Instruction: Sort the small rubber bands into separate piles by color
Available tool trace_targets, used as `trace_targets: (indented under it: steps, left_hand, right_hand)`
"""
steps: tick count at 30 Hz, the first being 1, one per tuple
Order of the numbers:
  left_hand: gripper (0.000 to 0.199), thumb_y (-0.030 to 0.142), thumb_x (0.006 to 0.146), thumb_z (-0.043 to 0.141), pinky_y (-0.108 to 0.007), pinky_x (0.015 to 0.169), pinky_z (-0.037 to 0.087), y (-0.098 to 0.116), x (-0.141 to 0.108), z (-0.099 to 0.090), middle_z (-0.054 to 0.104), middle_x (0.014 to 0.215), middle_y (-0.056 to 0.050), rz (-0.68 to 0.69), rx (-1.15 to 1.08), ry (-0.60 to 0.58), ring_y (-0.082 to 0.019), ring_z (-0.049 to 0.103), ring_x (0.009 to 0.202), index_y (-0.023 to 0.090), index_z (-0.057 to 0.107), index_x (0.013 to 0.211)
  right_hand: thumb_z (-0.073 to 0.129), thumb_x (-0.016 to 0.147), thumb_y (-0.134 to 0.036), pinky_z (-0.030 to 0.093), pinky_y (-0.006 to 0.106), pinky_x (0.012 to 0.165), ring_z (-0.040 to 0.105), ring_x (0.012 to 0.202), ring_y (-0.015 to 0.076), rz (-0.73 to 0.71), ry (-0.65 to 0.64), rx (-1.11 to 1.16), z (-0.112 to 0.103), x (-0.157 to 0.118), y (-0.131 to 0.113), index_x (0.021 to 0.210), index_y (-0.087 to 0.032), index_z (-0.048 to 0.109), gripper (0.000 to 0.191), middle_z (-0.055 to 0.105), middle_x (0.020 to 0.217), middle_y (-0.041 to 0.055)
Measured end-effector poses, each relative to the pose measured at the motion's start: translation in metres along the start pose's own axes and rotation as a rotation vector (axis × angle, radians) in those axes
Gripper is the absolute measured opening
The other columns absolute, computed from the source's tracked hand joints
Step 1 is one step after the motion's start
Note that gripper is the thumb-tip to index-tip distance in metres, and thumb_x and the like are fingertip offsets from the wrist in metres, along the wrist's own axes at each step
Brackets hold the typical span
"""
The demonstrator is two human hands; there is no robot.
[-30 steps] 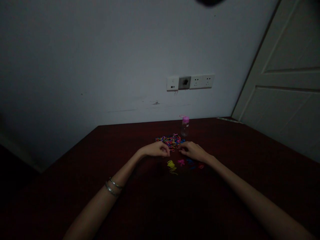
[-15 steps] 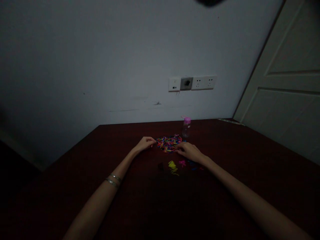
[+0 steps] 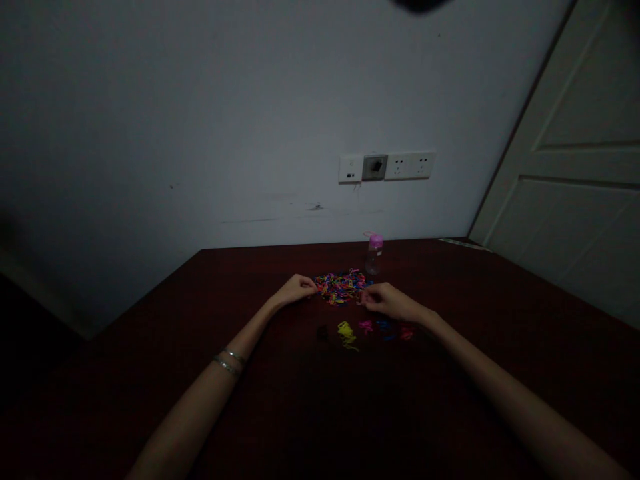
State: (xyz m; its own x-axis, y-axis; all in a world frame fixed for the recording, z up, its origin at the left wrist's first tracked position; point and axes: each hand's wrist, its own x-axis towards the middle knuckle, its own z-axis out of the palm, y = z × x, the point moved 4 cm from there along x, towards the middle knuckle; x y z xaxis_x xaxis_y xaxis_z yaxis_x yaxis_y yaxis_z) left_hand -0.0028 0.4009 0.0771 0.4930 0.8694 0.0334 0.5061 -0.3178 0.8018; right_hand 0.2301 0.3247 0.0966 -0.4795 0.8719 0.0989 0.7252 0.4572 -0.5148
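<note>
A mixed heap of small colourful bands point(image 3: 341, 285) lies on the dark red table point(image 3: 250, 267). My left hand point(image 3: 296, 289) touches the heap's left edge, fingers pinched together; what they hold, if anything, is too small to name. At the right edge, my right hand point(image 3: 393, 300) has its thumb and fingers closed on something I cannot make out. Nearer me lie separate small piles: black point(image 3: 323, 332), yellow point(image 3: 346, 333), pink point(image 3: 366, 327), blue point(image 3: 386, 328) and red point(image 3: 407, 332).
Behind the heap stands a clear bottle with a pink lid point(image 3: 375, 256). The wall behind carries sockets and switches point(image 3: 387, 167). A pale panelled door point(image 3: 575, 200) is at the right. A thin strip point(image 3: 465, 245) lies at the table's back right.
My right hand has shifted slightly right along the heap, and the red pile shows more fully. My left hand has moved a little right, its fingers nearer together.
</note>
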Motion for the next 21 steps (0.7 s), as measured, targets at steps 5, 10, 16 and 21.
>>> trace_targets:
  steps: [5, 10, 16, 21]
  left_hand:
    - [0.025, 0.031, 0.064, 0.057, -0.019, 0.049, 0.030, 0.011, -0.003, 0.005, 0.055, 0.057, 0.000, 0.046, 0.023, -0.070, -0.008, 0.043, 0.051, 0.009, 0.065, 0.074]
    - [0.024, 0.028, 0.064, 0.057, -0.018, 0.050, 0.031, 0.022, -0.006, 0.014, 0.056, 0.062, 0.000, 0.088, 0.093, -0.146, -0.007, 0.042, 0.053, 0.009, 0.065, 0.076]
    - [0.024, 0.030, 0.066, 0.059, -0.017, 0.049, 0.029, 0.028, -0.007, 0.023, 0.052, 0.061, 0.001, 0.135, 0.153, -0.177, -0.007, 0.040, 0.053, 0.011, 0.064, 0.078]
    - [0.027, 0.037, 0.068, 0.058, -0.018, 0.046, 0.025, 0.025, -0.005, 0.028, 0.048, 0.056, 0.002, 0.162, 0.234, -0.120, -0.007, 0.038, 0.050, 0.012, 0.063, 0.076]
  right_hand:
    - [0.050, 0.068, -0.023, 0.032, 0.020, 0.049, 0.044, 0.055, 0.0092, -0.019, -0.217, 0.151, -0.001, -0.011, -0.007, 0.074, -0.012, 0.062, 0.017, 0.052, 0.061, 0.0003]
    - [0.050, 0.064, -0.020, 0.032, 0.020, 0.048, 0.044, 0.053, 0.0085, 0.012, -0.261, 0.150, 0.001, -0.013, -0.009, 0.078, -0.013, 0.063, 0.020, 0.053, 0.060, -0.0003]
    - [0.050, 0.065, -0.021, 0.032, 0.020, 0.048, 0.042, 0.052, 0.0084, -0.010, -0.205, 0.167, -0.004, -0.012, -0.008, 0.075, -0.013, 0.063, 0.018, 0.052, 0.060, 0.0000]
    - [0.048, 0.064, -0.019, 0.031, 0.020, 0.047, 0.040, 0.052, 0.0085, -0.009, -0.189, 0.183, -0.003, -0.011, -0.004, 0.074, -0.013, 0.062, 0.019, 0.050, 0.058, -0.0006]
